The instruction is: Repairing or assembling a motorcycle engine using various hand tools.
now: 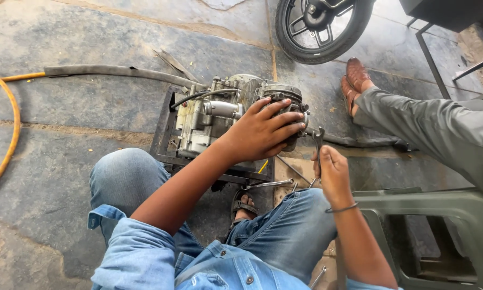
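Head view shows me the engine block (pixel 220 115) sitting on a dark metal stand (pixel 163 134) on the stone floor (pixel 64 161), just ahead of my knees. My left hand (pixel 263 131) lies spread over the engine's right end, fingers (pixel 284 115) wide and pressed flat on the casing. My right hand (pixel 331 172) is closed around a spanner (pixel 317 140), its open head pointing up beside the engine. Another spanner (pixel 268 184) lies by my sandalled foot. Beyond sit a motorcycle wheel (pixel 319 27), a yellow hose (pixel 10 129), and another person's grey-trousered leg (pixel 424 126)

No packages, labels, signs or screens are in view.
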